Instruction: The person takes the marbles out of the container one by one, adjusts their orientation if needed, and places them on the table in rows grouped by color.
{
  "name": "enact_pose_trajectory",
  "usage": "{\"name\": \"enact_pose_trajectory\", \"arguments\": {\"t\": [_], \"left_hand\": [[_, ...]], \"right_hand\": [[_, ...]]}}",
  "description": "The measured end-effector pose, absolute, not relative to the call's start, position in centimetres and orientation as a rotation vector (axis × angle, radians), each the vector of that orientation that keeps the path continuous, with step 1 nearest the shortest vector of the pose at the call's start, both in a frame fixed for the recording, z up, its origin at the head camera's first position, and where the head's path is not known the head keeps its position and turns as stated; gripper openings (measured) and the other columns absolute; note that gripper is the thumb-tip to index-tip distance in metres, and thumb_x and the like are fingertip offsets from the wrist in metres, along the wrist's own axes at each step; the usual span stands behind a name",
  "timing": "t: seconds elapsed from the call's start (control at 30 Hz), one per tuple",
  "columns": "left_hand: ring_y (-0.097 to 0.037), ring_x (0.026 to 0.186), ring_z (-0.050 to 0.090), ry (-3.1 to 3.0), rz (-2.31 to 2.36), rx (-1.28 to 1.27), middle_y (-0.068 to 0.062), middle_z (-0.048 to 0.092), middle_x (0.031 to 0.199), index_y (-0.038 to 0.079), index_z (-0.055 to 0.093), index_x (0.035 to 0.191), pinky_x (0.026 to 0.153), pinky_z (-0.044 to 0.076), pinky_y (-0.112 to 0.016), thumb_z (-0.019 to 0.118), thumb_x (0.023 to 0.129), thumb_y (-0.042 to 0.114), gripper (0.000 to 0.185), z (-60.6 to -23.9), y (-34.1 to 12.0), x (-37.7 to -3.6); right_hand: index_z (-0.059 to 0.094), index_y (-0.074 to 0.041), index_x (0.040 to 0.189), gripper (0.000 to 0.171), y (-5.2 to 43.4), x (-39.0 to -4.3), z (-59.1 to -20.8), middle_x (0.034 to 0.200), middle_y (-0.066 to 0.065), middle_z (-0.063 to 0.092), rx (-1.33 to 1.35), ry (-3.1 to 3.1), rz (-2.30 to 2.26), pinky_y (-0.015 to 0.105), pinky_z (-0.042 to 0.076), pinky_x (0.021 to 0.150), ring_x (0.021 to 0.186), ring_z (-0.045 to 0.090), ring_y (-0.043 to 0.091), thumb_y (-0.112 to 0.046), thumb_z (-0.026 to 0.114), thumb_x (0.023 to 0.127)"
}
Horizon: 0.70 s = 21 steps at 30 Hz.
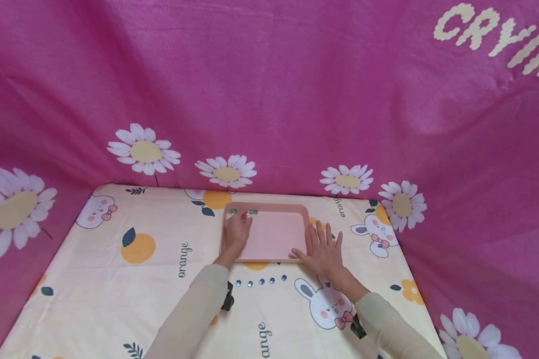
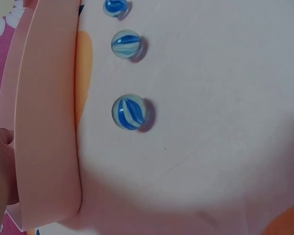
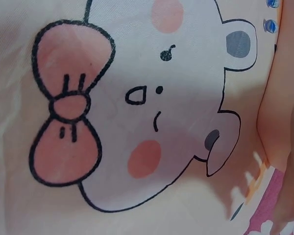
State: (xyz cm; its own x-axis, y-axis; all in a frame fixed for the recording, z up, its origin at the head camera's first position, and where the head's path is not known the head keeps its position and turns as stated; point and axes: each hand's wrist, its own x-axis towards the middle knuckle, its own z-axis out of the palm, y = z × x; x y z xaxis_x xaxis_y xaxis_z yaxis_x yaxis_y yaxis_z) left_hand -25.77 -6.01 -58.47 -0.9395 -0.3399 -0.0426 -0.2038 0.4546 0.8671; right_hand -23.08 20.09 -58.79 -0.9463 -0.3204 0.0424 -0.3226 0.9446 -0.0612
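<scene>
A shallow pink tray (image 1: 276,234) lies on the patterned cloth. My left hand (image 1: 236,233) reaches over its left side, with curled fingers pinching at a small green marble that they mostly hide. Other green marbles (image 1: 253,212) lie along the tray's far wall on both sides of those fingertips. With fingers spread, my right hand (image 1: 325,253) rests at the tray's right edge, thumb over the near right corner. In front of the tray, several blue-and-white swirled glass marbles (image 2: 130,112) form a row on the cloth. The left wrist view hides the left fingertips behind the tray wall.
The cloth (image 1: 161,299) bears oranges, rabbits and lettering. Magenta fabric (image 1: 278,99) with daisies hangs behind and at both sides. Dark wrist devices (image 1: 227,297) sit under the sleeves.
</scene>
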Motion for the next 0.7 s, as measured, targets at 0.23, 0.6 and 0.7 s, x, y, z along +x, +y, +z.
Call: {"name": "enact_pose_trajectory", "arguments": {"t": [0.23,0.6,0.7], "left_hand": [[-0.026,0.102,0.067,-2.586,-1.412,0.472,-0.014,0.070,0.114,0.005,0.067,0.126,0.088,0.056,-0.037,0.065,0.098,0.012,0.029,-58.9,-5.8,-26.7],[-0.026,0.096,0.069,-2.634,-1.283,0.368,-0.014,0.071,0.111,0.006,0.070,0.117,0.081,0.057,-0.041,0.064,0.097,0.007,0.021,-59.1,-5.4,-27.5],[-0.025,0.096,0.070,-2.660,-1.255,0.366,-0.013,0.071,0.114,0.007,0.070,0.119,0.080,0.058,-0.041,0.063,0.098,0.008,0.022,-59.0,-5.3,-27.7]], "right_hand": [[0.024,-0.006,0.159,0.100,20.2,-23.0,-58.9,0.162,0.020,0.022,0.514,-3.080,0.105,0.075,0.003,0.109,0.147,0.014,0.048,-0.074,0.046,0.089],[0.025,-0.007,0.158,0.099,20.1,-22.9,-58.8,0.162,0.019,0.022,0.498,-3.083,0.116,0.075,0.004,0.109,0.147,0.015,0.047,-0.074,0.047,0.088],[0.025,-0.008,0.159,0.099,20.2,-23.0,-58.7,0.162,0.018,0.022,0.495,-3.080,0.119,0.075,0.004,0.109,0.147,0.015,0.047,-0.073,0.047,0.088]]}}
